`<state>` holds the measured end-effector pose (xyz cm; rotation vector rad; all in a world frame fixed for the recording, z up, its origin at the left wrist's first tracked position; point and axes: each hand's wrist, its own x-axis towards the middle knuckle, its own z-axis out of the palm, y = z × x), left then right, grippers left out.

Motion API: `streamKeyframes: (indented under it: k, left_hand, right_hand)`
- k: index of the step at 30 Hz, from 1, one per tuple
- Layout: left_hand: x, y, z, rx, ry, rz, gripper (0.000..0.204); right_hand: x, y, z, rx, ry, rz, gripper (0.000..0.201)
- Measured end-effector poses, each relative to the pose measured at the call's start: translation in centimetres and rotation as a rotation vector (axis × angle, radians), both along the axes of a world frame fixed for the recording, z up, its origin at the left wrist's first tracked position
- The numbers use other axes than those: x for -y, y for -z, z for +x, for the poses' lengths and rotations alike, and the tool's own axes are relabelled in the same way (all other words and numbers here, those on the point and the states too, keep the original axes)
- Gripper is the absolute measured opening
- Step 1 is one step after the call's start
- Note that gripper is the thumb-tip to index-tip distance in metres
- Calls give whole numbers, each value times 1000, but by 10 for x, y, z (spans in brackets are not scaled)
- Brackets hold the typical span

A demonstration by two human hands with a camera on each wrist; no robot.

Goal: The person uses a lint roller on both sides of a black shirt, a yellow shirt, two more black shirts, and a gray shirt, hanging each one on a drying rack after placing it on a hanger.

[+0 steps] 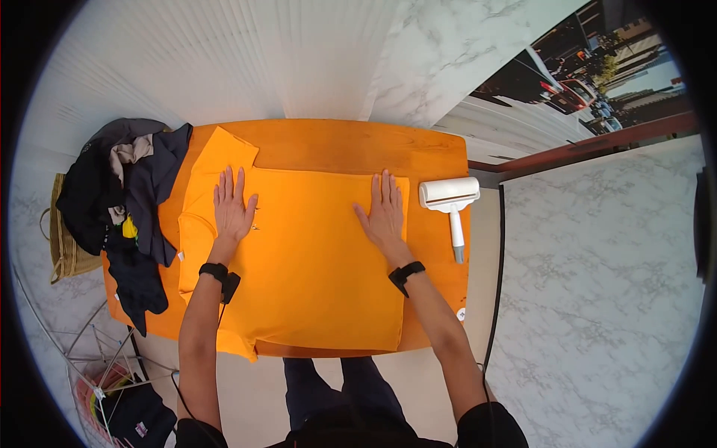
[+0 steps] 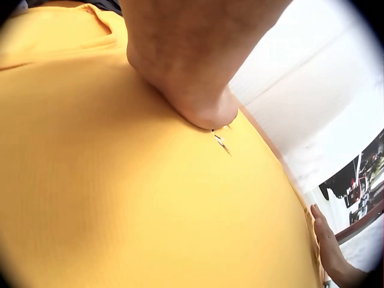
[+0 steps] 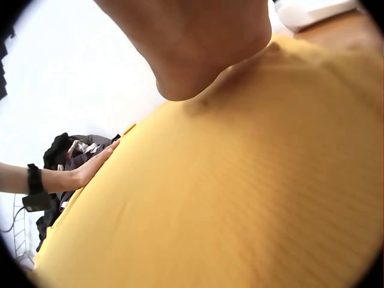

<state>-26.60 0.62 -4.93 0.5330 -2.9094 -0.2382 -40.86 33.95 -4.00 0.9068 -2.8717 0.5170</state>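
An orange-yellow T-shirt [image 1: 321, 261] lies spread flat across the wooden table, its collar side to the left and its hem to the right. My left hand [image 1: 234, 213] rests on it near the collar, fingers straight and pointing to the table's far side. Beside that thumb is a small dark print on the chest. Toward the hem my right hand [image 1: 383, 216] lies on the fabric, also with straight fingers. Both palms face down, and neither hand grips anything. In the left wrist view the shirt fills most of the picture, with the print showing by the hand.
A white lint roller [image 1: 449, 196] with a grey-tipped handle lies at the table's right end. Dark clothes [image 1: 142, 187] are heaped at the left end, by a woven basket [image 1: 67, 239]. A wire rack [image 1: 97, 351] stands at lower left. The wooden table [image 1: 358, 142] backs onto a wall.
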Motion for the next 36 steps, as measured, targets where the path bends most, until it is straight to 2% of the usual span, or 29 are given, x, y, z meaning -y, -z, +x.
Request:
streamKeyframes:
  k: [7,12,15,16,18,20,21,23,24,26,30,32,36]
  left_hand:
    - [27,8,-27,-21,-44,-49,69]
    - [38,15,-39,-8,-61,-65,70]
    - [31,8,-26,-64,-21,-96,71]
    - [23,2,-10,-117,-19,-15,71]
    - [10,-21,24,-178,-28,85,70]
    - [-10,-40,89,-136,-55,107,69]
    - [-15,-42,120,-108,-75,97,68]
    - [-20,-34,179,-1,-143,85,70]
    - [-23,-32,197,-13,-137,77,70]
    - [-30,-29,221,78,-165,121,71]
    - [-41,-26,227,106,-150,55,68]
    - [-38,-20,227,134,-166,23,74]
    - [-34,-19,230,113,-144,8,74]
  right_hand:
    - [22,1,-52,29,-44,34,84]
    - [28,2,-66,17,-68,48,86]
    - [22,-10,-48,-34,-57,-59,84]
    - [11,-18,-27,-25,-53,-56,84]
    - [-20,-41,30,134,107,-257,78]
    - [-67,-40,104,59,316,-254,60]
    - [-95,-37,138,243,466,-243,54]
    - [-126,-39,193,307,647,-159,50]
    - [-129,-42,206,299,650,-172,50]
    - [-132,-46,222,433,735,-191,42]
    - [-146,-14,222,450,699,-299,31]
    - [-157,-3,218,500,694,-513,28]
    - [-178,10,217,547,720,-516,21]
